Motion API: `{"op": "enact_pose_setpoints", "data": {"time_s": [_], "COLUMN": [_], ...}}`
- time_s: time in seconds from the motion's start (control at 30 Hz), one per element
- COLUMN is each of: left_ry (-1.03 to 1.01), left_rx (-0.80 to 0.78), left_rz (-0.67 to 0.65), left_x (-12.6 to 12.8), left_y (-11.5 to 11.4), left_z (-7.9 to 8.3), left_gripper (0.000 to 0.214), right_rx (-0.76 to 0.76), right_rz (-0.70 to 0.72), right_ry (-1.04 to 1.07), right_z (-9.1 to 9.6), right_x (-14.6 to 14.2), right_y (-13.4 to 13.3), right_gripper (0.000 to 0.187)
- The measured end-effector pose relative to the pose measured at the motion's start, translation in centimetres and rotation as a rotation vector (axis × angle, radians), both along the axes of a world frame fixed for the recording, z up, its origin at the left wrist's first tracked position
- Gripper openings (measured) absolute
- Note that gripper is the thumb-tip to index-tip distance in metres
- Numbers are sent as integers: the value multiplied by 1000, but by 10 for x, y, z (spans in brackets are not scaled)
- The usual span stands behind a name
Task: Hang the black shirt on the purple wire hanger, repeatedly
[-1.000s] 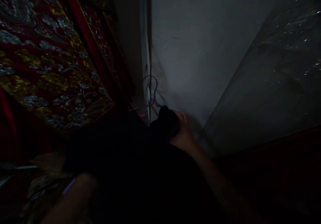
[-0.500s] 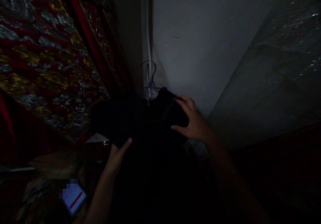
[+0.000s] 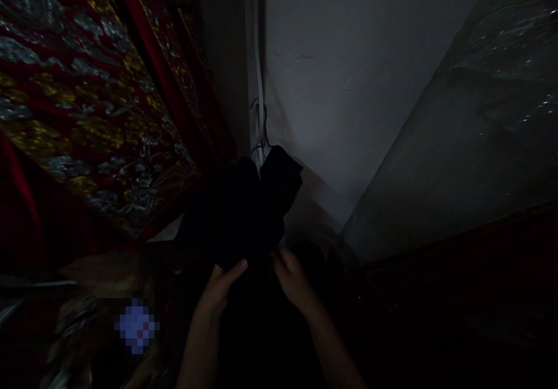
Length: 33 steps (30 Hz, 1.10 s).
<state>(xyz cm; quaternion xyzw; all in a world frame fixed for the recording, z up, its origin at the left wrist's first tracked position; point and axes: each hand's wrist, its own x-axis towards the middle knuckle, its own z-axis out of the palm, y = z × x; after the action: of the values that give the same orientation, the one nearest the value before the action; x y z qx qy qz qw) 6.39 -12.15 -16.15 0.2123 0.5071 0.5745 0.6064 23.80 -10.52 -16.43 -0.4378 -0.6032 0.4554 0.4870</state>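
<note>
Both hands' fingers vanish into the dark garment (image 3: 248, 203).

Perhaps a dim clothing storeroom: embroidered red-and-gold fabric (image 3: 87, 104), a dark garment (image 3: 244, 203) on a hanger (image 3: 261, 127)

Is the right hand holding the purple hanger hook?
No, the right hand grips the dark garment low down beside the left hand, well below the hanger hook.

Black garment (image 3: 248, 203) hanging bunched on purple wire hanger (image 3: 260, 130), just right of red embroidered cloth (image 3: 87, 98).
</note>
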Motion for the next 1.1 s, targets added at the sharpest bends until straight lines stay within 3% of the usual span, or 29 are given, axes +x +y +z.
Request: {"op": "enact_pose_setpoints", "data": {"time_s": [0.13, 0.27, 0.37, 0.43, 0.53, 0.57, 0.6, 0.63, 0.73, 0.8, 0.97, 1.1], "left_ry": [-6, 45, 96, 212, 534, 645, 735, 797, 778, 687, 705, 764], "left_rx": [-7, -15, 73, 202, 462, 545, 619, 677, 707, 666, 701, 747], "left_rz": [16, 154, 233, 383, 787, 861, 840, 722, 154, -48, -72, -5], "left_x": [1, -6, -15, -17, -11, -6, 0, 7, 27, 37, 42, 41], "left_y": [1, 7, 13, 14, 8, 3, -1, -6, -16, -18, -14, -16], "left_z": [-6, -8, -10, -12, -17, -19, -22, -24, -30, -31, -19, -9], "left_gripper": [53, 47, 48, 46, 47, 45, 39, 31, 14, 19, 12, 10], "right_rx": [15, -97, -150, -190, -230, -235, -237, -236, -214, -203, -211, -153], "right_rz": [-20, -59, -37, -19, -46, -51, -50, -41, 3, 25, 25, -37], "right_ry": [71, 230, 364, 418, 411, 393, 375, 358, 306, 269, 208, 115], "right_z": [6, 3, 2, 3, 7, 8, 9, 11, 16, 19, 19, 15], "right_x": [-1, -2, -1, -1, -4, -6, -7, -9, -9, -8, -5, -10], "right_y": [-1, -6, -10, -11, -14, -16, -17, -19, -23, -24, -24, -25], "right_gripper": [21, 23, 27, 28, 25, 25, 25, 25, 24, 24, 26, 37]}}
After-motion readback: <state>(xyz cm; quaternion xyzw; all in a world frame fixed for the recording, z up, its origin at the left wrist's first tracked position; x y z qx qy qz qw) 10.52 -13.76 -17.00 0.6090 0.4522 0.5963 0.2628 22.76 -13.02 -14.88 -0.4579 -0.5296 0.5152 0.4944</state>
